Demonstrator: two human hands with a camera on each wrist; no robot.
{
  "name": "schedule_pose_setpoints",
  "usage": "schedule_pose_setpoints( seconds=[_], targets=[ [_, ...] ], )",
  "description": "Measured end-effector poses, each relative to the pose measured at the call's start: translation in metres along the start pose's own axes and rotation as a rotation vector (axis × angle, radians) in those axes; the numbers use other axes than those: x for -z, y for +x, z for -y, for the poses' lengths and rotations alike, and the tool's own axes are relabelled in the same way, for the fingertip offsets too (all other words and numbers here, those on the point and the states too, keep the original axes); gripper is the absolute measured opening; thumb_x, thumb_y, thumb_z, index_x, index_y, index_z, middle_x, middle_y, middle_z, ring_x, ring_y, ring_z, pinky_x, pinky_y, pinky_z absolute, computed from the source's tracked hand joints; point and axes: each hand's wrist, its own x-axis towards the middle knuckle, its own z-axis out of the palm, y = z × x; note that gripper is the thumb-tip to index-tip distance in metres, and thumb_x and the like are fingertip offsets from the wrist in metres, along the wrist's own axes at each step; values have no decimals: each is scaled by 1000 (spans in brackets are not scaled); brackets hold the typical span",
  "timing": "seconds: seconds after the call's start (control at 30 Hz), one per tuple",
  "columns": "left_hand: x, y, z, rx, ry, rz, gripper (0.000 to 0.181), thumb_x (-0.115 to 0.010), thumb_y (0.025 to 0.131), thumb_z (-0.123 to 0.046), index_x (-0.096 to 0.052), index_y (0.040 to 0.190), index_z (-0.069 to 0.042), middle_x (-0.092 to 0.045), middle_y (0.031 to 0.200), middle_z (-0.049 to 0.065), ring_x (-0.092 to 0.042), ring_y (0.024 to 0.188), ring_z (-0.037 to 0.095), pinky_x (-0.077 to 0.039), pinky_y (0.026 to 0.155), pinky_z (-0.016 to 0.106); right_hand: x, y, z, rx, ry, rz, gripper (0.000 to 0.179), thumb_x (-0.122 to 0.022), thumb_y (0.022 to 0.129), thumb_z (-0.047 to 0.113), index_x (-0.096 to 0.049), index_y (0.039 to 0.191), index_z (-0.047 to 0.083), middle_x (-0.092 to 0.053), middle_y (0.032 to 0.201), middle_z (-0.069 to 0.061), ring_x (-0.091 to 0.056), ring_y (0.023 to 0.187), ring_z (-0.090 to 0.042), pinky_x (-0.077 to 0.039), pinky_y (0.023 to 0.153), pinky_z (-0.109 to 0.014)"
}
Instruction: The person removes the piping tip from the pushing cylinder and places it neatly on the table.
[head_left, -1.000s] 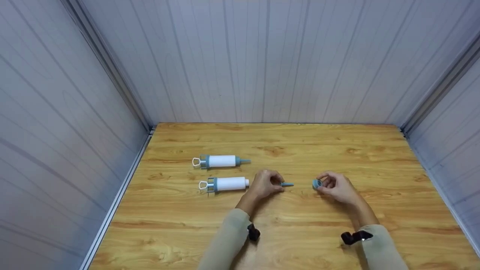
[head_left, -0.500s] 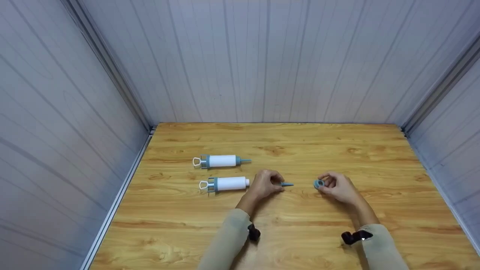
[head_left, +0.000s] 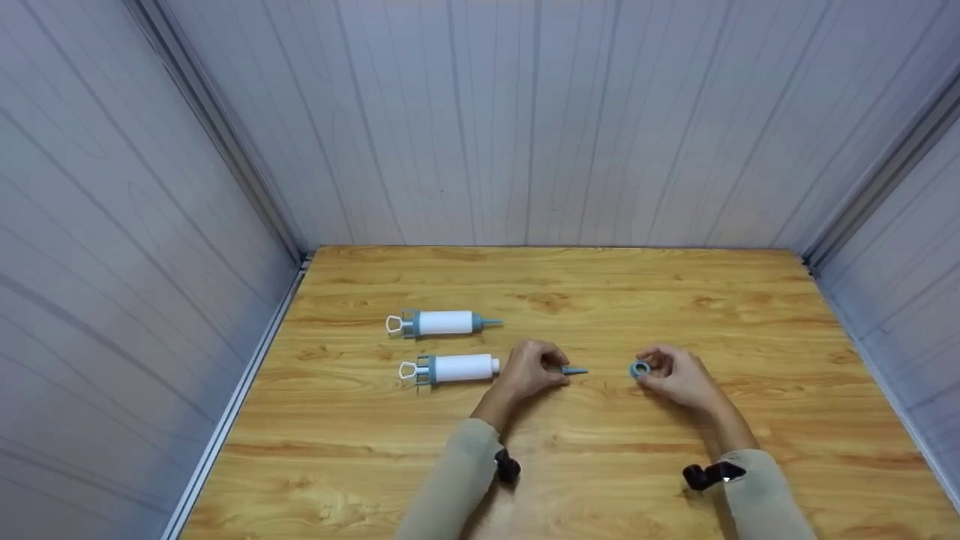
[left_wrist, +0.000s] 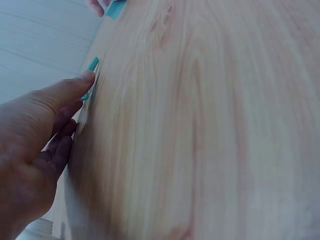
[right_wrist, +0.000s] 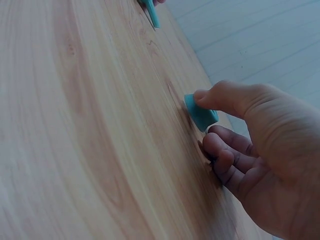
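Observation:
My left hand (head_left: pixel 531 367) pinches a slim blue-green nozzle (head_left: pixel 575 370) between thumb and fingers, low over the wooden table, its thin tip pointing right. In the left wrist view the thumb covers the middle of the nozzle (left_wrist: pixel 93 63). Across a short gap, my right hand (head_left: pixel 677 375) holds a blue-green ring-shaped cap (head_left: pixel 634 372) by its edge, with its round hole facing up toward the head camera. The right wrist view shows the thumb on top of the cap (right_wrist: pixel 200 115), close to the table. Left of my left hand lies a white syringe (head_left: pixel 463 367) with a bare, stubby front end.
Behind that syringe lies a second white syringe (head_left: pixel 445 322), fitted with a blue-green cap and thin nozzle. Both have white loop handles on the left. Pale panel walls (head_left: pixel 487 135) enclose the wooden table (head_left: pixel 570 465) at the back and sides.
The cap in my right hand has turned, so its hole now faces the head camera more fully, and it has shifted slightly right. My left hand and the nozzle stay in place.

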Motion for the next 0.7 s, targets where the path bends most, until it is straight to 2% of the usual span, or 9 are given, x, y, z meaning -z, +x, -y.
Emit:
schedule_pose_setpoints(
  seconds=[0.23,0.4,0.57,0.7],
  targets=[
    [1,0,1,-2,-9,10,23,-97,90,-20,-88,110,-12,-86,112,4,-68,93,5,-57,86,21,0,0,-1,-8,5,0,34,-87,97,7,-76,128,-1,-73,109,-20,-58,79,-4,-50,70,-20],
    [4,1,-5,25,-28,26,25,-97,90,-19,-88,112,-12,-85,115,6,-71,97,10,-58,88,23,2,-1,-1,-12,12,10,37,-86,97,9,-75,131,-2,-74,110,-22,-59,80,-4,-50,70,-20],
    [11,3,-14,56,-64,28,23,-93,95,-18,-87,116,-10,-85,120,6,-78,111,21,-63,97,32,2,-1,0,-36,24,20,39,-84,99,11,-73,134,-3,-74,114,-23,-60,82,-6,-51,72,-21],
    [18,6,-21,62,-55,23,22,-90,97,-17,-87,117,-10,-84,125,5,-76,122,26,-64,105,42,2,-1,0,-55,33,24,38,-84,101,12,-73,134,-3,-73,115,-23,-60,83,-7,-52,73,-22]
  ],
)
